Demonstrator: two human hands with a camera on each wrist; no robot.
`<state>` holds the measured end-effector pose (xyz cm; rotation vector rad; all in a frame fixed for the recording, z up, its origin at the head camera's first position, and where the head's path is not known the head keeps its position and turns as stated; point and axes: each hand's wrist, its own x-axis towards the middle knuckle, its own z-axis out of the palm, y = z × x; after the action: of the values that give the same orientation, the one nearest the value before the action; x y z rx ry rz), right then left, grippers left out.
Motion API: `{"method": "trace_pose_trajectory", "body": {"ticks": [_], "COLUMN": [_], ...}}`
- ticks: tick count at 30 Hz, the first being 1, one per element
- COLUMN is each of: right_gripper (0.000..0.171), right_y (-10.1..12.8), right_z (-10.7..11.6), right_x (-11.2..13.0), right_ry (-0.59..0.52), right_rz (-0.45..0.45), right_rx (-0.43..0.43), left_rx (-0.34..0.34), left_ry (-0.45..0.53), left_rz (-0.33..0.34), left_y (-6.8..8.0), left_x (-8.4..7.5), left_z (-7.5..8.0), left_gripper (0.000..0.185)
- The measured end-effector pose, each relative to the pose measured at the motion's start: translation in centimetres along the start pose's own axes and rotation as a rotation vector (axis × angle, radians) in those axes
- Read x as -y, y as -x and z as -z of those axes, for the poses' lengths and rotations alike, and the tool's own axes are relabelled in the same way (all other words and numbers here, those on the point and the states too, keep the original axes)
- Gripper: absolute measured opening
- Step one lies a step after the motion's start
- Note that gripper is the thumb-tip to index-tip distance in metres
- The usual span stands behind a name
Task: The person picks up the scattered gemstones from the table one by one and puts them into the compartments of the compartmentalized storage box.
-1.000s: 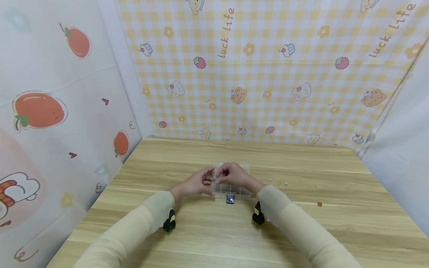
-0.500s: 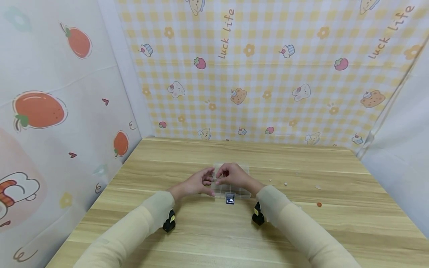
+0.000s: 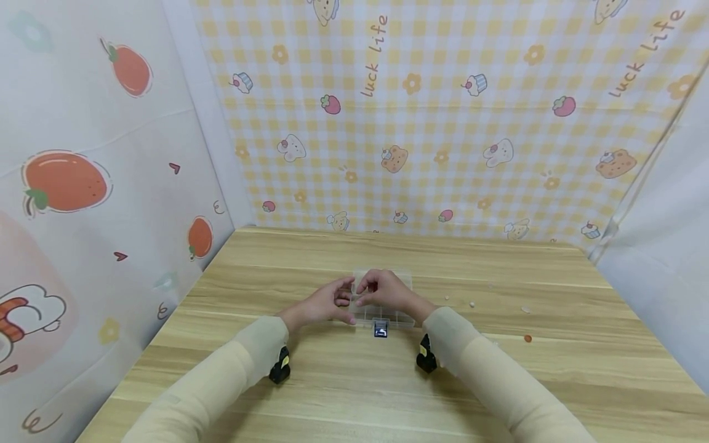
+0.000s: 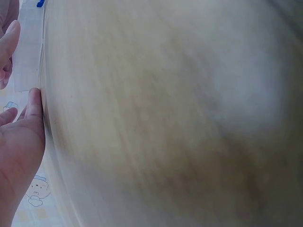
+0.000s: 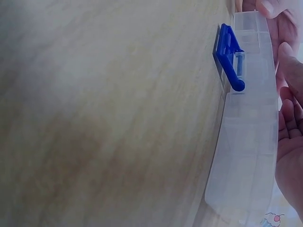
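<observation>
Now both hands meet over the clear compartment box (image 3: 384, 311) lying in the middle of the tabletop (image 3: 498, 381), its blue latch (image 5: 228, 56) facing near. The left hand (image 3: 324, 306) rests at its left end with fingers loosely curled; whether it grips, I cannot tell. The right hand (image 3: 388, 289) curls over the top, seeming to pinch something small. Better to keep the box flat and steady while the fingers work.

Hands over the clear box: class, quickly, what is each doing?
Left hand: fingers curled, touching the clear compartment box at its left end.
Right hand: fingers curled over the box; contents cannot be told.
</observation>
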<state>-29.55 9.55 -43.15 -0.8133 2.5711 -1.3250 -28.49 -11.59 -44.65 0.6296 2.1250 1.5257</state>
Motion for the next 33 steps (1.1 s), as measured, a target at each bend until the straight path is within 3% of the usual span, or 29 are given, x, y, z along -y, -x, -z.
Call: {"method": "trace_pose_trajectory", "body": {"ticks": [16, 33], "right_gripper": [0.021, 0.027], "right_y": [0.8, 4.2], "right_z": [1.3, 4.9], "right_x": [-0.1, 0.0], "right_ry": [0.023, -0.041], "right_rz": [0.045, 0.023], "right_rx": [-0.062, -0.132], "left_rx": [-0.008, -0.022], "left_ry": [-0.004, -0.001], "left_rz": [0.014, 0.01], "left_y": [0.0, -0.1], "left_x": [0.0, -0.2], "left_z": [0.0, -0.2], "left_gripper": [0.1, 0.1]}}
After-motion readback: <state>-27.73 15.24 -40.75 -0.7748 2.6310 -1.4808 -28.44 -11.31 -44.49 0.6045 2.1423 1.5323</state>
